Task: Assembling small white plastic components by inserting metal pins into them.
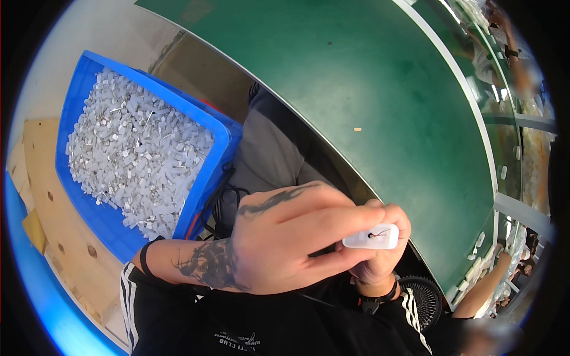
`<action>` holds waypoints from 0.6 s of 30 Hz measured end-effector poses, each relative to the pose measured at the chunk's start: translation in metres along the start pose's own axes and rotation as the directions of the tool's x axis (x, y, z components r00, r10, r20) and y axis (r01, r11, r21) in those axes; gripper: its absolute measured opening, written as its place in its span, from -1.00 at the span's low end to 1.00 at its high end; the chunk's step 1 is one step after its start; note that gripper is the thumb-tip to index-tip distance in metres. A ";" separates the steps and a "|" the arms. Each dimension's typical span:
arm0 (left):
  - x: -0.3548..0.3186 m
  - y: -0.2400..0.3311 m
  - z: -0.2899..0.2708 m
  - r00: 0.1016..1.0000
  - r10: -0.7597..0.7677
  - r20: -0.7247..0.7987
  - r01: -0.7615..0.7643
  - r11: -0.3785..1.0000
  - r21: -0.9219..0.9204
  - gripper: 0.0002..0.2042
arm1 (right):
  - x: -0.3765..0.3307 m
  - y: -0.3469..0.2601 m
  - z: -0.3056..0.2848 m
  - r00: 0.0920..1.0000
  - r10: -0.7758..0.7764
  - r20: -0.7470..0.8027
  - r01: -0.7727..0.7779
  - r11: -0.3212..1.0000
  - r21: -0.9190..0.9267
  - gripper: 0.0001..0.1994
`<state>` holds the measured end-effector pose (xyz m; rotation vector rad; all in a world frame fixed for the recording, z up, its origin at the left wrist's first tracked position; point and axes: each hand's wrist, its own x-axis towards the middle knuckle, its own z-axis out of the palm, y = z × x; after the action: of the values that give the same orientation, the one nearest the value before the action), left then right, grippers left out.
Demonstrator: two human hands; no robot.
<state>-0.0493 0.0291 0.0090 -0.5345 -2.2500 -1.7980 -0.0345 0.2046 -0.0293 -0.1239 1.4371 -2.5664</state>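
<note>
A small white plastic casing (356, 240), rounded at the corners, sits between my two hands over the table's near edge. Thin dark wires with a tiny dark round part show on its face. My left hand (285, 234), tattooed and reaching across from the left, pinches the casing between thumb and fingers. Behind it, my right hand (381, 268) curls closed around the casing's other side. Most of the right fingers are hidden by the left hand.
To the left stands a blue bin (222, 139) heaped with small white plastic pieces (136, 148). A green table (356, 77) spans the upper right. More white pieces (475, 270) lie along its right side, by another person's arm (487, 285). A black round fan-like grille (420, 302) is below.
</note>
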 end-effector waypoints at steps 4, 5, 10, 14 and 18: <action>0.001 0.001 -0.003 0.991 0.106 0.078 -0.112 0.990 0.084 -0.66 | 0.002 -0.001 0.000 0.999 -0.027 0.042 0.026 0.999 0.021 -0.86; 0.002 0.001 -0.003 0.991 0.111 0.080 -0.117 0.990 0.078 -0.66 | 0.003 -0.001 -0.001 0.999 -0.032 0.039 0.031 0.999 0.017 -0.86; -0.002 -0.002 -0.009 0.999 0.026 0.037 -0.028 0.997 0.071 -0.61 | 0.006 0.002 0.004 0.999 -0.015 0.044 0.017 0.999 -0.036 -0.83; -0.012 -0.001 -0.017 0.997 -0.037 -0.065 0.037 0.999 -0.003 -0.57 | 0.001 0.001 0.016 0.987 0.106 -0.124 -0.130 0.972 -0.198 -0.70; -0.019 -0.005 -0.052 1.000 -0.001 -0.030 0.002 1.000 0.020 -0.53 | -0.006 -0.064 -0.076 0.968 0.250 0.037 -0.245 0.963 -0.112 -0.39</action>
<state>-0.0370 -0.0246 0.0096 -0.4989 -2.2467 -1.7695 -0.0500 0.3016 -0.0143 -0.0225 1.4688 -2.2723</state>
